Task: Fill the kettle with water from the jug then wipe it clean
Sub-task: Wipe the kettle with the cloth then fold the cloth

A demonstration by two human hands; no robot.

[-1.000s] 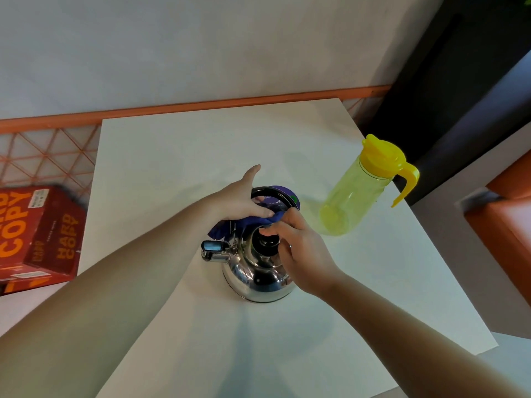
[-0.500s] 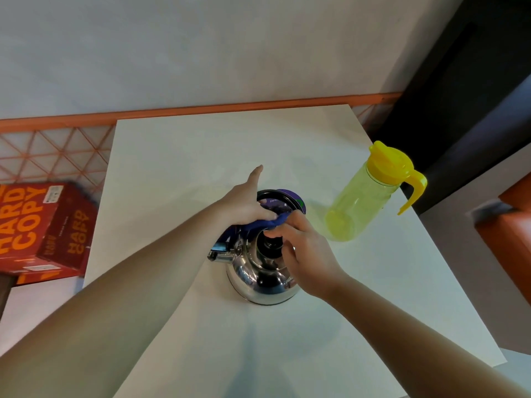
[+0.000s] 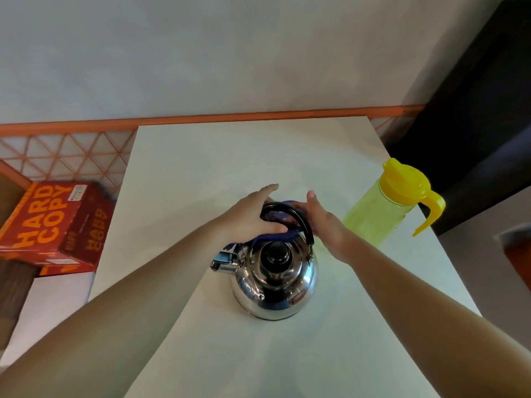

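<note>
A shiny steel kettle (image 3: 273, 285) with a black lid knob and a raised black handle (image 3: 298, 218) stands in the middle of the white table (image 3: 330, 354), spout pointing left. A blue cloth (image 3: 277, 235) lies over its far shoulder. My left hand (image 3: 248, 218) presses the cloth on the kettle, fingers straight and thumb lying along the cloth under the handle. My right hand (image 3: 326, 225) rests flat against the kettle's far right side beside the handle, fingers straight. The yellow-green jug (image 3: 379, 211) with a yellow lid and handle stands to the right.
A red box (image 3: 54, 228) printed HARD COPY sits on a lower surface left of the table. An orange lattice rail (image 3: 66, 150) runs along the wall behind. The jug stands close to the table's right edge, with dark furniture beyond it.
My right hand has left the lid knob and moved to the far right side of the kettle by the handle. My left hand stays on the cloth.
</note>
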